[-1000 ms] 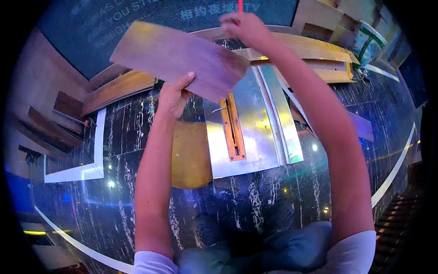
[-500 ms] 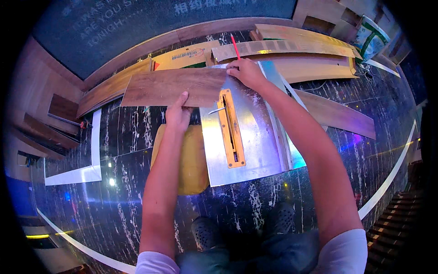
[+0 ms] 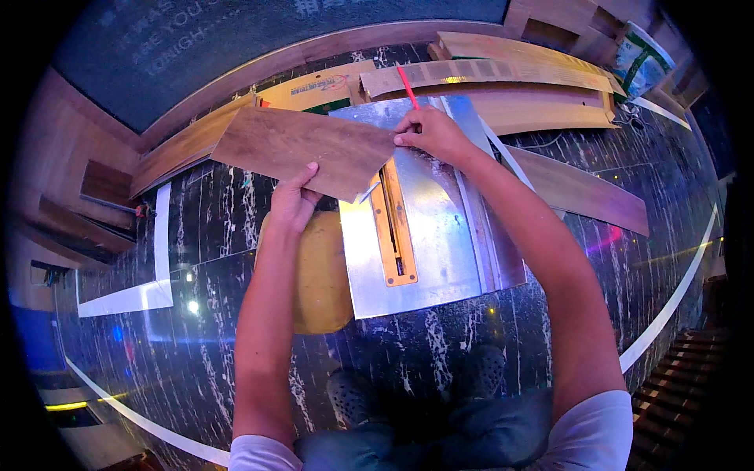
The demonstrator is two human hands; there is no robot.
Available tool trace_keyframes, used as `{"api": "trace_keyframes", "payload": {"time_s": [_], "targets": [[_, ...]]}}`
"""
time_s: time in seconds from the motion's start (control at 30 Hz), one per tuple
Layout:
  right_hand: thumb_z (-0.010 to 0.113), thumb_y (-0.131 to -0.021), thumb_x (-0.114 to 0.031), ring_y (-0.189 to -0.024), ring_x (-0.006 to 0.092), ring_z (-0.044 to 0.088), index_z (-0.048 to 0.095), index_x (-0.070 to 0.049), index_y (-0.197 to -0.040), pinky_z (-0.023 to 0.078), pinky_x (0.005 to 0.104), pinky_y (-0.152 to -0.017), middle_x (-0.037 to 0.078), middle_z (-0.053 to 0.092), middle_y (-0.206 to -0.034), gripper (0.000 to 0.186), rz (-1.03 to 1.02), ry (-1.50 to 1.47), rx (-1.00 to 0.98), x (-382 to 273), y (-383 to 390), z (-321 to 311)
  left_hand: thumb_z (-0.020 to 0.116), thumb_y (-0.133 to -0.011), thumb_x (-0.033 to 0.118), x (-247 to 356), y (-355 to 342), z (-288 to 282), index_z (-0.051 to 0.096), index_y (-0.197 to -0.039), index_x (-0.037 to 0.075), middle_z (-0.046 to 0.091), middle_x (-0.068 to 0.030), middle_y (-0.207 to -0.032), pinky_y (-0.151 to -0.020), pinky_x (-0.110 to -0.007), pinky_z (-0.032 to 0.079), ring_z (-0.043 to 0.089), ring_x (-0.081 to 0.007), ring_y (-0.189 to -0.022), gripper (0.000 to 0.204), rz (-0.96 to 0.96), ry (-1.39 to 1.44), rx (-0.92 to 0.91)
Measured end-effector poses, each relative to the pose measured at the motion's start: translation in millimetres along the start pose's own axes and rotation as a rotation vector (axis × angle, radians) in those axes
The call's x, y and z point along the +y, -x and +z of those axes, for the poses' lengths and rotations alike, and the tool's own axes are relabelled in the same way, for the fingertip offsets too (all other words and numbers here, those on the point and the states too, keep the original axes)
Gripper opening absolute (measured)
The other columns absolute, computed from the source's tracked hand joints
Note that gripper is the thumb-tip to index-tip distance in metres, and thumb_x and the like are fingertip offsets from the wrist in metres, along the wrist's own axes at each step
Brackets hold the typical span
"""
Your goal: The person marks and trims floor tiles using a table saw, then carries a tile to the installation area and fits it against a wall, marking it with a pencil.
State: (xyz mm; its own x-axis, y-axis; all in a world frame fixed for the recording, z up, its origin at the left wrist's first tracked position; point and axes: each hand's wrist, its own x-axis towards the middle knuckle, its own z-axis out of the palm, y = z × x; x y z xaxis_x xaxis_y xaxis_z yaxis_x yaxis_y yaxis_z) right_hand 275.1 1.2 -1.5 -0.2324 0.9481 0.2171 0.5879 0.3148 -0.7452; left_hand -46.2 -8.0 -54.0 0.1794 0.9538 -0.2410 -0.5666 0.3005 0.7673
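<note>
A brown wood-grain plank (image 3: 302, 147) is held at a slant above the left and far part of a metal saw table (image 3: 452, 235). My left hand (image 3: 294, 200) grips its near edge, thumb on top. At its right corner, my right hand (image 3: 432, 133) pinches the plank, and a red pencil (image 3: 406, 85) sticks up from the same fingers. Below the plank's near right corner, a yellow slotted insert (image 3: 403, 247) is set in the saw table. A thin grey pointed piece (image 3: 367, 193) juts out by that corner; I cannot tell what it is.
A yellow rounded object (image 3: 320, 286) stands left of the saw table. Flattened cardboard (image 3: 534, 102) and more planks (image 3: 177, 153) lie beyond. Another plank (image 3: 585, 192) rests on the black marbled floor at the right. A white and green bucket (image 3: 640, 61) stands far right.
The plank has turned clockwise, its right end swinging nearer me over the saw table. Both hands moved with it; my right hand came slightly toward me, still with the pencil.
</note>
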Motion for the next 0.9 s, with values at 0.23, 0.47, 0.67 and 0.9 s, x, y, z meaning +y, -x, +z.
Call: {"api": "trace_keyframes", "payload": {"time_s": [0.23, 0.47, 0.67, 0.9], "targets": [[0.083, -0.080, -0.021, -0.089, 0.0273, 0.067, 0.079, -0.006, -0.092, 0.052, 0.0394, -0.084, 0.011, 0.074, -0.085, 0.020, -0.058, 0.075, -0.004, 2.3, 6.6, -5.8, 0.071, -0.092, 0.002, 0.3, 0.8, -1.5, 0.050, -0.139, 0.001, 0.064, -0.0126, -0.130, -0.099, -0.047, 0.056, 0.065, -0.0278, -0.117, 0.051, -0.043, -0.002, -0.008], [0.085, -0.078, -0.023, -0.098, 0.0286, 0.064, 0.079, -0.007, -0.092, 0.051, 0.0397, -0.087, 0.012, 0.073, -0.091, 0.022, -0.029, 0.063, -0.003, 1.5, 9.8, -6.1, 0.073, -0.092, 0.003, 1.2, 0.6, -1.6, 0.050, -0.139, 0.001, 0.063, -0.0131, -0.131, -0.099, -0.046, 0.056, 0.065, -0.0277, -0.118, 0.052, -0.039, -0.006, -0.024], [0.084, -0.078, -0.019, -0.084, 0.0262, 0.069, 0.078, -0.004, -0.090, 0.054, 0.0388, -0.080, 0.012, 0.075, -0.084, 0.020, -0.068, 0.046, 0.023, 4.5, 8.2, -4.3, 0.073, -0.092, 0.002, -1.2, 2.7, 1.5, 0.047, -0.142, 0.001, 0.062, -0.0135, -0.133, -0.100, -0.046, 0.056, 0.064, -0.0282, -0.119, 0.056, -0.053, 0.012, 0.001], [0.082, -0.081, -0.008, -0.080, 0.0189, 0.068, 0.075, 0.001, -0.091, 0.052, 0.0331, -0.075, 0.009, 0.072, -0.083, 0.015, 0.043, -0.077, -0.029, 1.8, 5.6, -6.7, 0.070, -0.095, 0.005, -6.0, 7.5, 7.0, 0.047, -0.142, -0.001, 0.060, -0.0138, -0.137, -0.108, -0.042, 0.052, 0.061, -0.0268, -0.124, 0.053, -0.006, -0.033, -0.012]]}}
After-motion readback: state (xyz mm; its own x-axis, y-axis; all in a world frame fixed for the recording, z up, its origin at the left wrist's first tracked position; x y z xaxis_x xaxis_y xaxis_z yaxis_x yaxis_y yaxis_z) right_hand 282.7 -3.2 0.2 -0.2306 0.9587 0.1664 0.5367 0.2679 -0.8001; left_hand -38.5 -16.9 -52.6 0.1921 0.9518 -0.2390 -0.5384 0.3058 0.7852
